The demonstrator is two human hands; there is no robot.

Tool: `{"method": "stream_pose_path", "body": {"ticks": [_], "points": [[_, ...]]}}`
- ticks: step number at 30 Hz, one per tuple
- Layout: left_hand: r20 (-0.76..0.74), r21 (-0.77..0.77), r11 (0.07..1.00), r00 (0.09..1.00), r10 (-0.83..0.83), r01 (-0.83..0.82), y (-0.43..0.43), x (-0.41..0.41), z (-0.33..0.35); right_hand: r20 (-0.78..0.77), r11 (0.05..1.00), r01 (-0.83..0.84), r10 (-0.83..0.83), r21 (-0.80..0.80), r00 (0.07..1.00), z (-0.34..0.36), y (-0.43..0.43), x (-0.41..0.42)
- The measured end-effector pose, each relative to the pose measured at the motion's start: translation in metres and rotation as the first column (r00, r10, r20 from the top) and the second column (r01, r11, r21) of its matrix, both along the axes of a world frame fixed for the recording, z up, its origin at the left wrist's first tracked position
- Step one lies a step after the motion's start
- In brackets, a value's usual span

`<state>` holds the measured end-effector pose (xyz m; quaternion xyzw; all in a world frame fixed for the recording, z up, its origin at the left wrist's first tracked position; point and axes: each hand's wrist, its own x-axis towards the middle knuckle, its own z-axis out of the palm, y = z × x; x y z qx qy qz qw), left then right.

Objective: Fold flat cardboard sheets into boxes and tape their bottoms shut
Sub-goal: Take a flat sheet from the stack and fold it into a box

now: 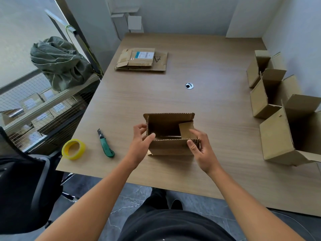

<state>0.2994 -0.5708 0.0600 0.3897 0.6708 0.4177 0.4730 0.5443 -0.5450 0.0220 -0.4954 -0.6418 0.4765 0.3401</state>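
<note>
A small brown cardboard box (pixel 171 147) stands opened up on the wooden table (pixel 199 101), its open end facing me. My left hand (pixel 141 141) grips its left wall, thumb on the near edge and fingers curled round the side. My right hand (pixel 199 145) holds the near right corner, thumb on the front wall and fingers against a small inner flap (pixel 186 130) that is folded inward. A stack of flat cardboard sheets (pixel 141 60) lies at the far left of the table. A yellow tape roll (pixel 73 149) lies at the near left.
A green utility knife (pixel 106 144) lies between the tape and the box. Three folded boxes (pixel 271 98) stand along the right edge. A cable hole (pixel 189 85) sits mid-table. A grey sack (pixel 59 61) rests on a wire shelf to the left, and a black chair (pixel 22 188) stands near left.
</note>
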Motion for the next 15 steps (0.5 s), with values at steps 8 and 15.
{"method": "stream_pose_path", "body": {"ticks": [8, 15], "points": [[-0.059, -0.12, 0.948, 0.951, -0.304, 0.296, 0.007, -0.012, -0.008, -0.035, 0.991, -0.113, 0.111, -0.071, 0.993, 0.002, 0.009, 0.004], [-0.216, 0.044, 0.992, 0.971, -0.105, 0.118, 0.016, -0.005, -0.02, 0.056, 0.999, 0.053, -0.053, 0.003, 0.997, -0.008, 0.022, -0.006]]}}
